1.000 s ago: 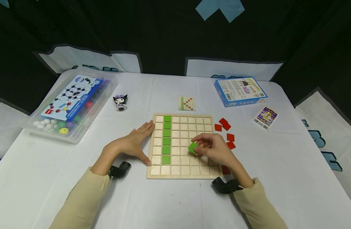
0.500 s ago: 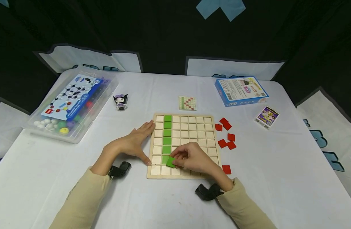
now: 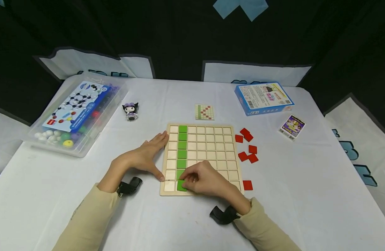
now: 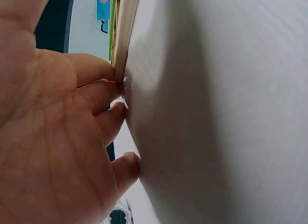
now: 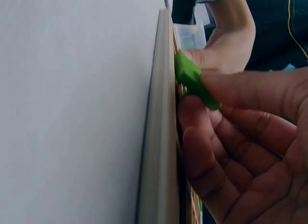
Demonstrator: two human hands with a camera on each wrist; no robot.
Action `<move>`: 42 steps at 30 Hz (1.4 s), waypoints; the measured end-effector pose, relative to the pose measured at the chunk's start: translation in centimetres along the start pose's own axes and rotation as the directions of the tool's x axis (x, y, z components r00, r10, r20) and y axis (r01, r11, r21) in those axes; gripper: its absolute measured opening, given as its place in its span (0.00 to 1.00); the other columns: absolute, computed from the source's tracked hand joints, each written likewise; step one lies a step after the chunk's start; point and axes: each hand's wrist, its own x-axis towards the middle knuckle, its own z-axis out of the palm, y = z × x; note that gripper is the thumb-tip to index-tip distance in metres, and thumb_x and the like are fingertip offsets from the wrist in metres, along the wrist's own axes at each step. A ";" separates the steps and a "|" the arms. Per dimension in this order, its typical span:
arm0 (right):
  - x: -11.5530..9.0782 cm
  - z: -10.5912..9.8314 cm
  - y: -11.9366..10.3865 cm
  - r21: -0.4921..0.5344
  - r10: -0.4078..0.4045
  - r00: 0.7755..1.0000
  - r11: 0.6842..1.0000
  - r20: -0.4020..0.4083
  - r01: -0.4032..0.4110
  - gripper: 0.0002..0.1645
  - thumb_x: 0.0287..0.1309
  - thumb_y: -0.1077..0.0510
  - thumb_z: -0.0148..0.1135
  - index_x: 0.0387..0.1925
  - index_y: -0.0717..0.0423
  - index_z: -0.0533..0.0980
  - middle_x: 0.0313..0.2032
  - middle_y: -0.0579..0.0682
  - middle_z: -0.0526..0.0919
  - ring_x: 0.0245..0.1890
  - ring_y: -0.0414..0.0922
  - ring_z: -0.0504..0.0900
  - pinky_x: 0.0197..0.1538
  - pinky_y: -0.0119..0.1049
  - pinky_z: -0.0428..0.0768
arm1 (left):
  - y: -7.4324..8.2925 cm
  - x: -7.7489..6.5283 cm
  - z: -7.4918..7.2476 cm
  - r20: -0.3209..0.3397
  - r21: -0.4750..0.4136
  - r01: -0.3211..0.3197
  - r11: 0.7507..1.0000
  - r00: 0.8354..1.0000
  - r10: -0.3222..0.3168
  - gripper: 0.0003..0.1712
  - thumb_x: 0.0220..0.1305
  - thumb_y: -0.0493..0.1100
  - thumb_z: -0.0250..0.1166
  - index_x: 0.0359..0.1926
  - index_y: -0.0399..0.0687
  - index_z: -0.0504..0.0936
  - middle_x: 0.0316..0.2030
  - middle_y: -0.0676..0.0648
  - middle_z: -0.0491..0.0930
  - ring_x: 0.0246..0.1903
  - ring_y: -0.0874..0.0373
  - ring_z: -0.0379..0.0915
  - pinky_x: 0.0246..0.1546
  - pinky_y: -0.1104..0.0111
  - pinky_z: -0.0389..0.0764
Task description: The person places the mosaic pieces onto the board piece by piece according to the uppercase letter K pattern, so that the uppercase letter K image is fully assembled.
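Observation:
A wooden grid board [image 3: 203, 143] lies on the table, a column of green square tiles [image 3: 182, 154] running down its second column. My right hand [image 3: 205, 179] pinches another green tile [image 3: 181, 185] between thumb and fingers, over the nearest square of that column. In the right wrist view this green tile [image 5: 195, 82] stands tilted, its lower corner right at the board [image 5: 163, 118]. My left hand [image 3: 145, 155] rests at the board's left edge, thumb and fingers spread, fingertips against the rim in the left wrist view.
Several red tiles [image 3: 252, 149] lie right of the board. Behind it is a small pattern card [image 3: 204, 112]. A blue box [image 3: 264, 98] and a purple card pack [image 3: 292, 126] stand at the back right. Left are a figurine [image 3: 130, 111] and a clear plastic case [image 3: 77, 115].
My right hand has carried the green tile left and toward the near edge, from mid-board to the nearest square of the green column. The left hand stays in place.

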 end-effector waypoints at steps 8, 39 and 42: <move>0.1 0.6 -0.4 -0.113 -0.047 0.999 0.993 -0.028 0.043 0.06 0.51 0.67 0.65 0.33 0.61 0.84 0.22 0.47 0.83 0.20 0.28 0.70 0.25 0.21 0.73 | 0.2 -0.1 -0.1 0.002 -0.006 -0.004 1.000 1.000 0.004 0.78 0.34 0.56 0.81 0.74 0.33 0.38 0.76 0.36 0.31 0.75 0.40 0.25 0.69 0.37 0.37; 0.0 1.3 -0.8 -0.182 -0.060 0.998 0.982 -0.020 0.056 0.07 0.47 0.69 0.67 0.30 0.60 0.85 0.26 0.45 0.78 0.22 0.30 0.70 0.25 0.20 0.71 | -0.1 0.0 0.1 -0.003 -0.019 -0.004 1.000 1.000 0.004 0.79 0.33 0.57 0.81 0.74 0.34 0.38 0.76 0.36 0.32 0.75 0.39 0.25 0.69 0.36 0.37; 0.0 1.2 -0.8 -0.181 -0.065 0.998 0.982 -0.023 0.060 0.07 0.47 0.69 0.67 0.30 0.59 0.85 0.26 0.45 0.78 0.22 0.30 0.70 0.25 0.20 0.71 | -0.1 0.0 0.0 -0.003 -0.019 -0.005 1.000 1.000 0.005 0.79 0.33 0.57 0.81 0.74 0.34 0.38 0.76 0.36 0.32 0.75 0.39 0.25 0.69 0.36 0.37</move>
